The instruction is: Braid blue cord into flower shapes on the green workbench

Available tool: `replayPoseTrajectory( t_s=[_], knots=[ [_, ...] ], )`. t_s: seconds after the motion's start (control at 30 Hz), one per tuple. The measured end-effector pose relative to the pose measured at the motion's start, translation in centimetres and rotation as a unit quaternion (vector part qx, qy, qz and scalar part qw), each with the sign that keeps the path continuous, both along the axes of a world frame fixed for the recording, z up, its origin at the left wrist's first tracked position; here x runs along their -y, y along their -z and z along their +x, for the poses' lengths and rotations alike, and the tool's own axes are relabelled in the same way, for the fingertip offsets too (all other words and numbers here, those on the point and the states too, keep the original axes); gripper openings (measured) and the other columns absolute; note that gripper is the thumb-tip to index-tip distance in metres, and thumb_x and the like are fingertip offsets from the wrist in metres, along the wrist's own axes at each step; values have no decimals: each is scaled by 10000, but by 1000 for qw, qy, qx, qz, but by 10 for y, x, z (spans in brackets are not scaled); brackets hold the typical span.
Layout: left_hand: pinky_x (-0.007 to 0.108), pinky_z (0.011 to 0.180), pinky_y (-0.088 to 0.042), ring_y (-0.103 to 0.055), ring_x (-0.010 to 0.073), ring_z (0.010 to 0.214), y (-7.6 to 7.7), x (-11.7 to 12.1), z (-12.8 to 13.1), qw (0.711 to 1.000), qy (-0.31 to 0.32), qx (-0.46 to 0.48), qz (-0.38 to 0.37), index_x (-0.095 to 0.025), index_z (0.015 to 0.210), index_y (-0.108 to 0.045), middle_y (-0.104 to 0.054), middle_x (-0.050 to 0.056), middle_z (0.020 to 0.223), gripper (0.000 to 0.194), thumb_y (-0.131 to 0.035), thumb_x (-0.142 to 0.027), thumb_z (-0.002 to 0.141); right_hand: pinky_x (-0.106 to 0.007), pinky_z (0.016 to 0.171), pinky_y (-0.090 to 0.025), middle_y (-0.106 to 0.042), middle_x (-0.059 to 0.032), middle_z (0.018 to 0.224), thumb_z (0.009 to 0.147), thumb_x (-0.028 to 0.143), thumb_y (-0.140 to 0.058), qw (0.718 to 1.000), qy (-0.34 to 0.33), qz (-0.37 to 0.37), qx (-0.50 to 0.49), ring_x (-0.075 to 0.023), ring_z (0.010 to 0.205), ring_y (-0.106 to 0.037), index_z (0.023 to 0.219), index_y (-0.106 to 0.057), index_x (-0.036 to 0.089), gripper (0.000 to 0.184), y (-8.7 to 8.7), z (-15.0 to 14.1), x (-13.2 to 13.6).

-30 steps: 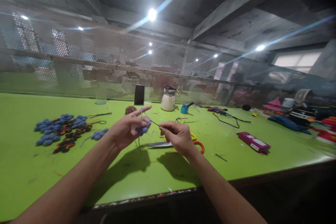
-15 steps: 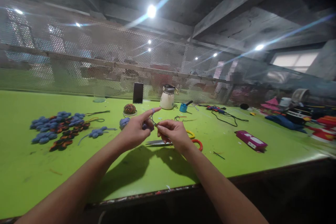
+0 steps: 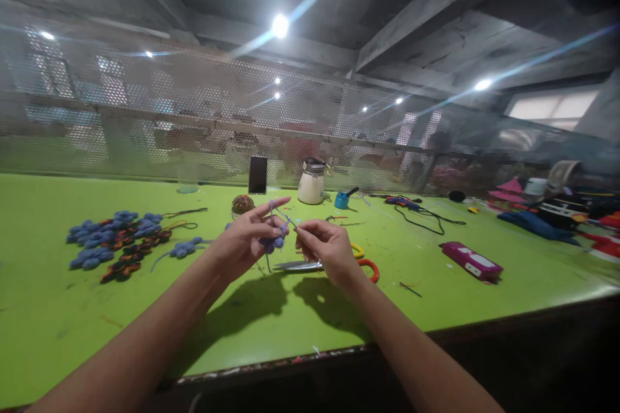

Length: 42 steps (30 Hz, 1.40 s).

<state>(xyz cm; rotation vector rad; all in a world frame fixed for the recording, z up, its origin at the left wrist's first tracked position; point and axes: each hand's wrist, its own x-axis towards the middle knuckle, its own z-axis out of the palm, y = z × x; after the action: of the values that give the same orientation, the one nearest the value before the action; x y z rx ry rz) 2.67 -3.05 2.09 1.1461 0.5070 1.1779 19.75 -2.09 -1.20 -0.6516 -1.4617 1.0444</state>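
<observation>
My left hand [image 3: 246, 233] pinches a small blue-purple crochet piece [image 3: 274, 242] between thumb and fingers, its index finger stretched out with blue yarn looped over it. A thin crochet hook [image 3: 291, 223] is in the closed fingers of my right hand [image 3: 324, 244], its tip at the piece. Under my right hand lie scissors [image 3: 296, 266] with one yellow and one orange-red handle, blades pointing left. Behind my left hand rests a multicoloured yarn ball [image 3: 242, 204]; the blue yarn's source is mostly hidden.
Crocheted flowers in blue [image 3: 91, 258] and dark orange [image 3: 121, 266] lie at left. Along the back stand a phone [image 3: 258, 174], a white jar [image 3: 310, 184] and a blue pot [image 3: 341, 200]. A purple box [image 3: 471, 261] sits at right, near a black cord [image 3: 426, 228].
My left hand has turned, bringing the blue-purple piece into clearer view below its fingers. My right hand with the hook stays close beside it. The whole view has shifted slightly.
</observation>
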Motion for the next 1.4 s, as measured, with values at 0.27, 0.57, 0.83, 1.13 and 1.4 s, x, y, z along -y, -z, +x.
replayPoseTrajectory(
  t_s=[0.27, 0.57, 0.83, 1.13, 1.4],
  knots=[
    [188, 582, -408, -511, 86, 617, 0, -5, -2, 998, -53, 12, -26, -146, 1160, -595, -578, 12, 707, 560, -577, -14, 616, -217, 395, -387, -602, -5, 586, 750, 294, -653, 992, 26, 96, 72, -78, 413, -477, 815, -671, 152, 158, 0, 5, 2],
    [254, 591, -346, -488, 111, 620, 7, -7, 2, 978, -76, -177, 83, -160, 1166, -605, -576, -3, 687, 562, -622, -71, 612, -188, 350, -318, -597, 6, 534, 678, 318, -708, 1000, -20, -18, -13, -45, 354, -415, 755, -660, 131, 207, -2, 2, -3],
    [266, 599, -388, -526, 138, 653, 3, -2, 5, 970, -55, -205, 119, -205, 1372, -359, -559, -20, 655, 841, -643, -53, 595, -185, 353, -325, -599, 4, 541, 700, 329, -686, 999, -28, -18, 18, -51, 358, -443, 743, -656, 132, 204, 0, 4, -5],
    [251, 575, -382, -517, 122, 624, 9, -5, 7, 947, -53, -264, 177, -219, 1400, -280, -537, -45, 623, 860, -603, -54, 620, -172, 346, -317, -597, 7, 537, 694, 340, -685, 998, -29, -33, 47, -49, 366, -448, 736, -655, 129, 218, 1, 5, -8],
    [269, 602, -416, -511, 115, 643, 8, -4, 10, 940, -97, -285, 159, -196, 1361, -356, -535, -31, 704, 817, -638, -92, 602, -159, 366, -293, -613, 5, 577, 675, 339, -711, 991, -58, -117, 1, -38, 383, -444, 757, -640, 126, 239, 0, 8, -10]
  ],
)
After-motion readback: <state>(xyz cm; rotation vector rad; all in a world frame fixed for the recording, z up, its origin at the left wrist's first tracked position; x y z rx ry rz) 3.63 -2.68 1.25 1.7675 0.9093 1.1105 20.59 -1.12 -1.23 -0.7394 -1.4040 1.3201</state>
